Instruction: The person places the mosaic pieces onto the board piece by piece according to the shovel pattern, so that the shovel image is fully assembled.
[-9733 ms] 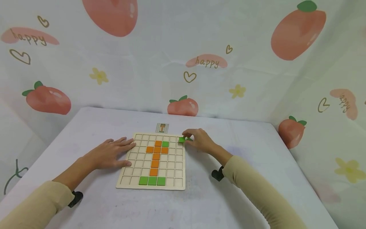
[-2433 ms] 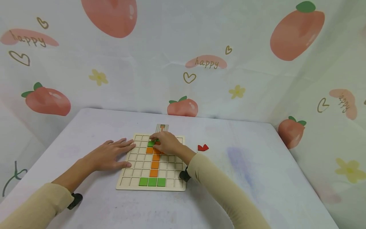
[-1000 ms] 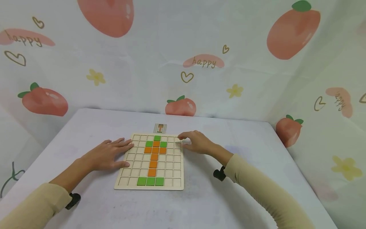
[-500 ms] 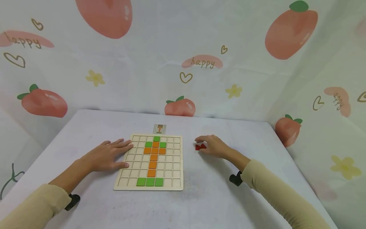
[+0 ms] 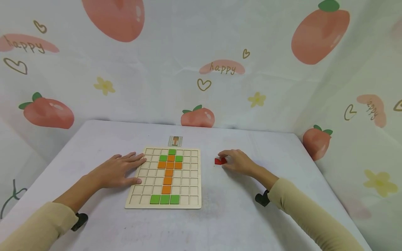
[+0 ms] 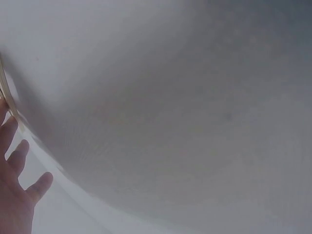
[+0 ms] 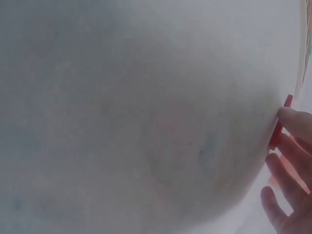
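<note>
On the table lies a wooden grid board (image 5: 190,181) with orange tiles (image 5: 168,173) in a cross shape. Green tiles (image 5: 164,199) fill three cells of its bottom row, and three more surround the cross's top. My left hand (image 5: 117,170) rests with fingers spread along the board's left edge. To the right of the board my right hand (image 5: 238,162) pinches a red tile (image 7: 282,127) between thumb and fingers. Another red tile (image 5: 217,161) lies just beside its fingertips.
A small pattern card (image 5: 175,141) lies behind the board. The white table (image 5: 251,143) ends at a fabric backdrop (image 5: 163,90) printed with peaches. A dark wrist camera (image 5: 262,198) hangs at the right cuff and another at the left.
Over the earlier frames, green tiles were added at the cross's top left and above it. My right hand then moved right, off the board, to the red tiles. My left hand stays put.
</note>
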The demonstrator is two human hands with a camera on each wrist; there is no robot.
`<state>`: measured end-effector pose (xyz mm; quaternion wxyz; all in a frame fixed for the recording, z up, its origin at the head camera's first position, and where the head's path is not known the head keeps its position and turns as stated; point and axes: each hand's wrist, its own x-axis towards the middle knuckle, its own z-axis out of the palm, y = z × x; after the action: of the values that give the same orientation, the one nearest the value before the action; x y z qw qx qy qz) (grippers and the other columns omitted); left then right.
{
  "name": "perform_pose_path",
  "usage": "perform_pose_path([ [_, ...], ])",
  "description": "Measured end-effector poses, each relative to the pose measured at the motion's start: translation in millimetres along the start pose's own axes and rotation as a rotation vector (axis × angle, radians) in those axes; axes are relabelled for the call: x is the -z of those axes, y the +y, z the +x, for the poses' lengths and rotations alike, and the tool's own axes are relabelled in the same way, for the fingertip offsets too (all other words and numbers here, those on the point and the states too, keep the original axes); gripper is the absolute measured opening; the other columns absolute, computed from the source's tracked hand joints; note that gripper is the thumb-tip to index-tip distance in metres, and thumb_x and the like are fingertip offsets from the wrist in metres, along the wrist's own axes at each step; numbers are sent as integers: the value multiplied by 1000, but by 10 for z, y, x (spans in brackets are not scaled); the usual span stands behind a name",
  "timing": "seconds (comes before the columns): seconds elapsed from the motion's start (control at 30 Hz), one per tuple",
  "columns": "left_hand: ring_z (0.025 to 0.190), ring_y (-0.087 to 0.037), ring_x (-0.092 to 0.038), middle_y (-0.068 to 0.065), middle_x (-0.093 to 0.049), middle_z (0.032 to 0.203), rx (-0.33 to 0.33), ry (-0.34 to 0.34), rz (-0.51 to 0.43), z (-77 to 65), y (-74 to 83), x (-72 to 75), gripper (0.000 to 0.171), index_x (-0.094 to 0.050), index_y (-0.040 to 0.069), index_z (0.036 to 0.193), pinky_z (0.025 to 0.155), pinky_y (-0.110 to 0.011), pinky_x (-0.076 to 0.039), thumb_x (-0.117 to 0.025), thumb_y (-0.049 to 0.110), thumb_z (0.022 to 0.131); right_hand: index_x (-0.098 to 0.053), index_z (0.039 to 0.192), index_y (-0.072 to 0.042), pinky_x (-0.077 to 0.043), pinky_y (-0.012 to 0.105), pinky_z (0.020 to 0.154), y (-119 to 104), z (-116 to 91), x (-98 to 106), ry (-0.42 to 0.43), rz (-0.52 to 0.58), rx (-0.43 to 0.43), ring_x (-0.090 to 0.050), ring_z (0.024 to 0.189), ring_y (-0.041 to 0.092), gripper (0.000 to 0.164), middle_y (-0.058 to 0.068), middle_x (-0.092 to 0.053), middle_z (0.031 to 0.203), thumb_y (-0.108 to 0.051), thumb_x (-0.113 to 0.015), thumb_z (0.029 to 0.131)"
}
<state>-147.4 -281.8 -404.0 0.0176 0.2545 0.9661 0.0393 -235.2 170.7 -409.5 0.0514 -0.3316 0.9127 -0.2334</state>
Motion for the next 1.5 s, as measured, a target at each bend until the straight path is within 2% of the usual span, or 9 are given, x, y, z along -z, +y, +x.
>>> perform_pose_path([
  [0.23,139,-41,-40,-10,-46,153,4,2,-1,-6,10,16,84,-48,12,149,102,-65,-37,-56,69,88,-66,125,-1,-51,44,96,-24,51,-26,17,20,30,-65,104,23,40,8,-72,114,-8,-77,87],
  [0.63,140,-41,-39,-9,-45,153,0,1,-4,-5,2,3,84,-48,13,149,103,-65,-37,-55,70,88,-68,123,-3,-51,41,98,-86,165,-101,17,17,18,-67,106,21,37,7,-73,114,-8,-76,88],
  [0.9,140,-41,-39,-9,-45,153,-8,5,-5,-7,-9,-1,84,-48,12,149,102,-65,-37,-55,70,88,-67,122,-3,-55,33,82,-138,232,-149,35,43,47,-65,92,16,37,5,-73,105,-7,-76,87],
  [1.13,139,-40,-40,-9,-46,153,-11,13,-1,-5,-27,-19,83,-49,12,148,102,-64,-38,-55,69,88,-67,122,-2,-53,37,89,-235,389,-182,37,43,67,-66,94,16,36,5,-72,103,-8,-75,87],
  [1.3,139,-41,-40,-9,-46,152,-13,19,-5,-4,-34,-32,83,-49,12,148,102,-64,-38,-55,69,88,-66,122,-2,-54,34,84,-304,536,-220,48,52,97,-67,93,16,36,5,-72,105,-7,-74,88],
  [1.5,139,-41,-41,-9,-47,152,-21,25,-1,-6,-39,-39,83,-49,12,148,101,-63,-39,-55,69,88,-66,124,-2,-54,32,84,-459,698,-265,34,78,92,-67,93,16,36,6,-71,109,-8,-73,89],
])
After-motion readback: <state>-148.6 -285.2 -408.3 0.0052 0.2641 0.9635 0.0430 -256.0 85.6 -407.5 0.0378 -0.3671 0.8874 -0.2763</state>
